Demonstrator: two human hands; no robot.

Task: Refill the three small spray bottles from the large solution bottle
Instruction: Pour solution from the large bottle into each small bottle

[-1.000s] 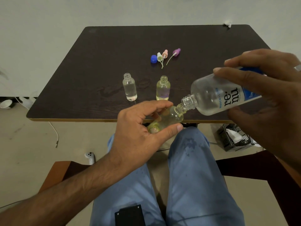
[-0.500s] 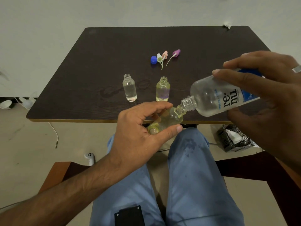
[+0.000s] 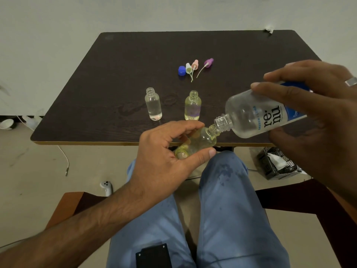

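Pour in hand: left hand (image 3: 164, 157) clamped round tilted small spray bottle (image 3: 201, 142), held just off the table (image 3: 116, 78) edge above the lap; right hand (image 3: 316, 117) gripping large solution bottle (image 3: 251, 117), mouths touching. Advice: keep necks aligned, tip slowly, avoid overflow.

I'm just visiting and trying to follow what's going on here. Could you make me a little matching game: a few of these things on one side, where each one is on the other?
Things:
1. large solution bottle
2. yellowish small bottle
3. clear small bottle
4. blue cap

Places:
A. standing upright on the table, leftmost
B. tilted in the left hand
C. lying on the table beside the spray tops
D. tipped over in the right hand

Pairs: 1-D, 2-B, 3-A, 4-C
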